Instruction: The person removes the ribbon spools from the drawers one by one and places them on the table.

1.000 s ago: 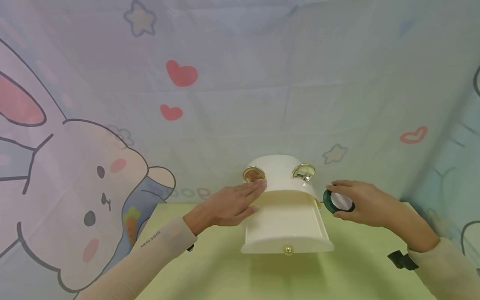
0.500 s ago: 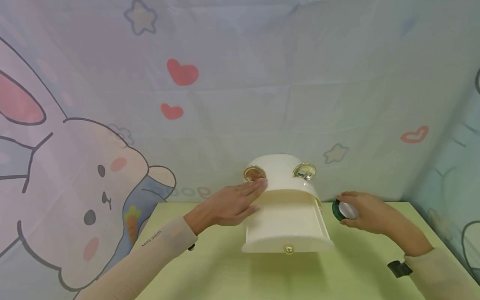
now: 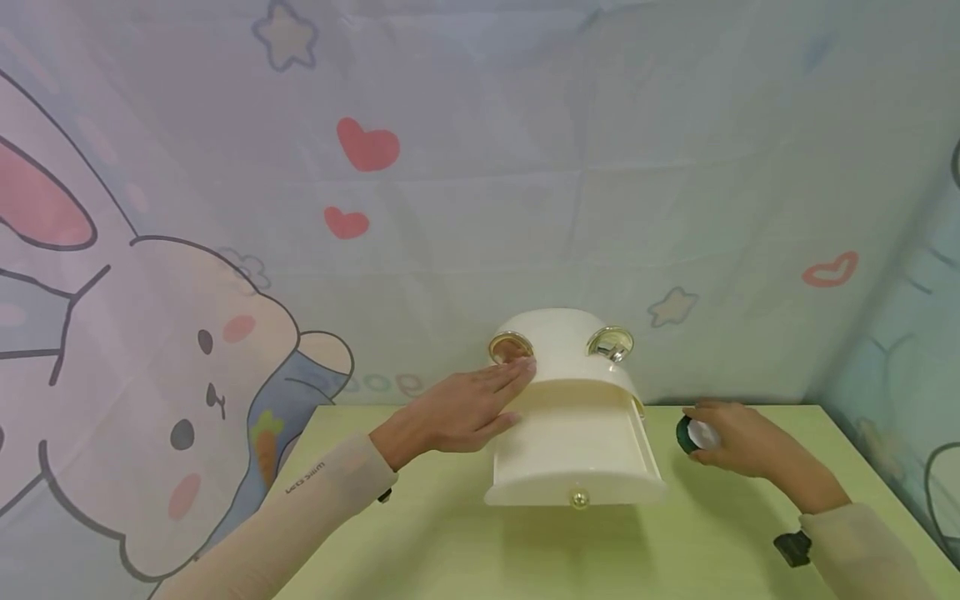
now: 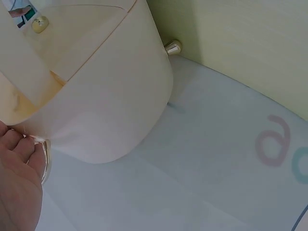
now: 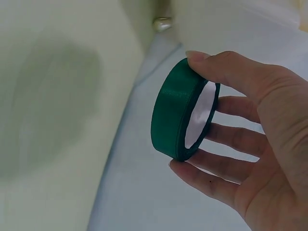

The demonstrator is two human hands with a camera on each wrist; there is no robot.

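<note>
A cream-white rounded box [image 3: 558, 343] stands on the table with gold rings on its top. Its drawer [image 3: 566, 442] is pulled out, showing a bare floor and a small gold knob on the front. My left hand [image 3: 461, 412] rests on the box's top beside the left ring, fingers extended; in the left wrist view part of this hand [image 4: 19, 178] lies by the box's edge. To the right of the box, my right hand [image 3: 742, 437] holds a roll of green ribbon [image 5: 175, 110] by its rim, between thumb and fingers, its white core facing the palm.
The pale green table [image 3: 420, 533] reaches back to a hanging cloth [image 3: 465, 275] printed with a rabbit, hearts and stars. Another cloth side wall [image 3: 915, 350] closes off the right. A gold foot [image 4: 173, 47] sticks out under the box.
My right hand has moved rightward and down, away from the drawer, carrying the ribbon roll lower toward the table. My left hand and the pulled-out drawer stay where they were.
</note>
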